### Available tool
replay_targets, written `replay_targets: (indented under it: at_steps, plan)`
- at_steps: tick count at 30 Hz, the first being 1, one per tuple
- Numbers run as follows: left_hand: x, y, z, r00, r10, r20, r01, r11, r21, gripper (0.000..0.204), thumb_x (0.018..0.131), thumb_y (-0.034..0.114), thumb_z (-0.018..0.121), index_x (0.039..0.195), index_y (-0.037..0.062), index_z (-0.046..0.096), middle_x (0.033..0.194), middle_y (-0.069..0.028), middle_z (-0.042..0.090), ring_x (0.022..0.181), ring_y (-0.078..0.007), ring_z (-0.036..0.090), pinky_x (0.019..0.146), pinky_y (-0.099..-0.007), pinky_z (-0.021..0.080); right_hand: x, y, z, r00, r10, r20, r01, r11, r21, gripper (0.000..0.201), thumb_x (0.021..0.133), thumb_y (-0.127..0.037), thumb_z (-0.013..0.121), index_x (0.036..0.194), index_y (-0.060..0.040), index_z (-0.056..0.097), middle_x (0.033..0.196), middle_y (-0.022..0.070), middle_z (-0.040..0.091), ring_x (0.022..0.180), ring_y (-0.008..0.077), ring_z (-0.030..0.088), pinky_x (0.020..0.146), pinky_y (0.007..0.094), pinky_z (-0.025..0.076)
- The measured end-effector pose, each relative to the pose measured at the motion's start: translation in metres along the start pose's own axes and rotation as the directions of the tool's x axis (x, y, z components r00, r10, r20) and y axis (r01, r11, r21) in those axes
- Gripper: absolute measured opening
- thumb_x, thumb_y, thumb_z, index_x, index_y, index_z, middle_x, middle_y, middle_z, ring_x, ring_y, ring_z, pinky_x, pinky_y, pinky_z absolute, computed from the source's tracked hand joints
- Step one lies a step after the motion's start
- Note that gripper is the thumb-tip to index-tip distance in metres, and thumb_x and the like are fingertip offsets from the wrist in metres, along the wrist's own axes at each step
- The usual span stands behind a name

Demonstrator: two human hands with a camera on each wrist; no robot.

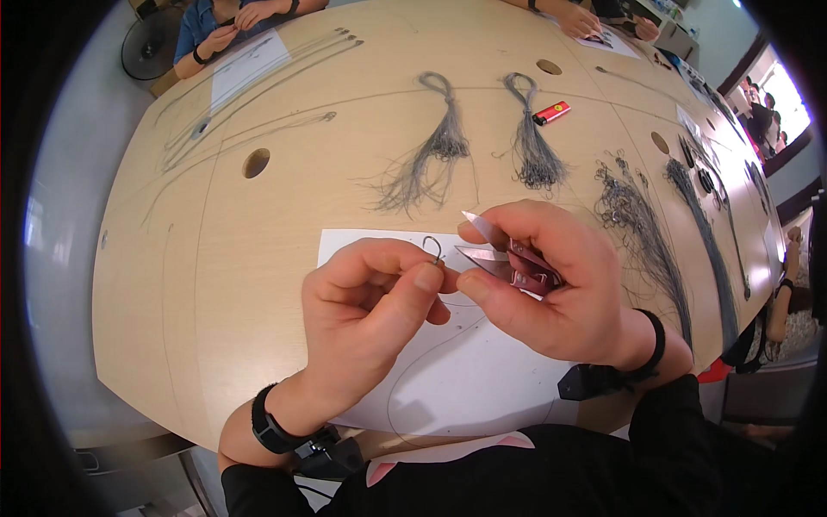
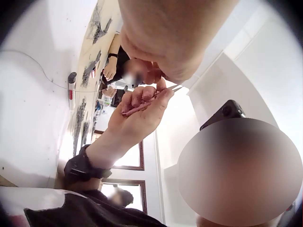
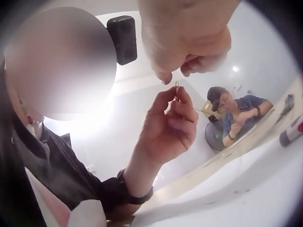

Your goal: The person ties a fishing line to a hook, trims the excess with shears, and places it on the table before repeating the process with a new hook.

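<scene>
In the head view, my left hand [image 1: 366,302] pinches a small fish hook [image 1: 440,251] between thumb and forefinger, its bend pointing up. The same hook [image 3: 177,84] stands above the left fingertips in the right wrist view. My right hand [image 1: 573,289] holds thread snips [image 1: 527,265] with reddish handles, the blades parted and pointing left toward the hook. A thin fishing line curves over the white paper [image 1: 491,370] below both hands. In the left wrist view, the snips [image 2: 139,109] lie across the right palm under curled fingers.
Beyond the paper lie two looped bundles of hooked lines [image 1: 448,142] [image 1: 536,164] and a red lighter [image 1: 551,113]. Loose tangled lines [image 1: 637,215] and another bundle [image 1: 702,233] spread on the right. Long lines run across the far left. Other people sit at the table's far side.
</scene>
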State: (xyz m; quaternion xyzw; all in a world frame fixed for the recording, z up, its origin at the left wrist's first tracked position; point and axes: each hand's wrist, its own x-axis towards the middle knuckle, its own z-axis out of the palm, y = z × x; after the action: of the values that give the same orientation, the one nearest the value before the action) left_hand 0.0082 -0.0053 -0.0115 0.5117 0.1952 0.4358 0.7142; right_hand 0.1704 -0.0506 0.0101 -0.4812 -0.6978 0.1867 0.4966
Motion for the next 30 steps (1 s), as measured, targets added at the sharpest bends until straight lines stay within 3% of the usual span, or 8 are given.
replay_targets:
  at_steps: [6, 17, 19, 20, 22, 24, 27, 30]
  plan:
    - [-0.001, -0.007, 0.0, 0.999, 0.004, 0.045, -0.006, 0.998, 0.056, 0.006, 0.076, -0.002, 0.052, 0.082, -0.0028, 0.052, 0.076, -0.0072, 0.058, 0.065, -0.0093, 0.055, 0.056, -0.0201, 0.047, -0.002, 0.0, 0.003, 0.988, 0.123, 0.096, -0.134, 0.983, 0.125, 0.018, 0.069, -0.006, 0.061, 0.084, 0.0018, 0.053, 0.065, -0.001, 0.05, 0.05, 0.0012, 0.038, 0.044, 0.015, 0.031]
    - [-0.001, -0.011, -0.002, 1.0, -0.01, 0.029, 0.008, 0.999, 0.047, 0.006, 0.077, -0.002, 0.052, 0.083, -0.0018, 0.052, 0.078, -0.0059, 0.057, 0.065, -0.0071, 0.053, 0.056, -0.0187, 0.045, -0.002, 0.006, 0.006, 0.988, 0.123, 0.096, -0.134, 0.984, 0.114, 0.016, 0.071, -0.007, 0.058, 0.084, 0.0013, 0.052, 0.067, 0.0021, 0.05, 0.056, 0.0044, 0.044, 0.049, 0.0174, 0.036]
    - [0.003, -0.003, -0.002, 1.0, -0.008, -0.026, 0.01, 0.998, 0.069, 0.007, 0.077, 0.001, 0.052, 0.083, -0.001, 0.052, 0.075, -0.0062, 0.058, 0.061, -0.0064, 0.052, 0.052, -0.0178, 0.043, 0.0, 0.007, 0.008, 0.988, 0.125, 0.094, -0.138, 0.98, 0.142, 0.018, 0.071, -0.008, 0.059, 0.084, 0.0011, 0.052, 0.066, 0.0037, 0.051, 0.056, 0.0052, 0.045, 0.05, 0.0182, 0.037]
    - [0.004, 0.001, -0.005, 0.999, 0.005, -0.045, -0.001, 0.996, 0.087, 0.007, 0.077, 0.001, 0.052, 0.083, -0.001, 0.052, 0.075, -0.0062, 0.058, 0.061, -0.0064, 0.052, 0.052, -0.0178, 0.043, 0.0, 0.005, 0.008, 0.976, 0.205, 0.068, -0.214, 0.959, 0.188, 0.017, 0.072, -0.008, 0.059, 0.084, 0.0014, 0.052, 0.067, 0.0023, 0.051, 0.057, 0.0041, 0.044, 0.05, 0.0174, 0.037]
    - [0.011, 0.007, -0.009, 0.973, 0.101, -0.208, -0.078, 0.99, 0.114, 0.003, 0.079, 0.006, 0.048, 0.078, 0.0033, 0.049, 0.068, -0.0065, 0.055, 0.047, -0.0068, 0.044, 0.041, -0.0173, 0.034, 0.002, 0.001, 0.007, 0.947, 0.32, 0.04, -0.317, 0.9, 0.299, 0.015, 0.075, -0.009, 0.058, 0.084, 0.0017, 0.052, 0.068, -0.0014, 0.051, 0.059, 0.0021, 0.042, 0.052, 0.0154, 0.035]
    - [0.02, 0.014, -0.021, 0.91, 0.118, -0.397, -0.109, 0.993, 0.046, 0.008, 0.081, 0.011, 0.047, 0.077, 0.0052, 0.05, 0.057, -0.0022, 0.047, 0.042, -0.0062, 0.035, 0.038, -0.018, 0.028, 0.006, 0.002, 0.002, 0.946, 0.319, 0.067, -0.323, 0.893, 0.313, 0.015, 0.075, -0.009, 0.057, 0.083, 0.0017, 0.052, 0.068, -0.0018, 0.05, 0.059, 0.0019, 0.042, 0.052, 0.0152, 0.034]
    - [0.038, 0.021, -0.057, 0.833, 0.165, -0.528, -0.169, 0.985, 0.041, 0.01, 0.08, 0.014, 0.048, 0.072, 0.0076, 0.048, 0.049, 0.0018, 0.037, 0.039, -0.0066, 0.032, 0.035, -0.0198, 0.024, 0.012, 0.006, -0.002, 0.931, 0.351, 0.097, -0.363, 0.878, 0.313, 0.015, 0.076, -0.01, 0.056, 0.084, 0.0018, 0.052, 0.068, -0.0025, 0.05, 0.058, 0.0015, 0.041, 0.052, 0.0149, 0.034]
    - [0.068, 0.036, -0.115, 0.768, 0.203, -0.608, -0.187, 0.978, 0.089, 0.012, 0.077, 0.016, 0.052, 0.071, 0.0072, 0.046, 0.05, 0.0013, 0.039, 0.039, -0.006, 0.032, 0.034, -0.0193, 0.024, 0.015, 0.007, -0.004, 0.916, 0.388, 0.104, -0.401, 0.863, 0.307, 0.015, 0.076, -0.01, 0.056, 0.084, 0.0018, 0.053, 0.068, -0.0029, 0.05, 0.058, 0.0013, 0.041, 0.052, 0.0146, 0.034]
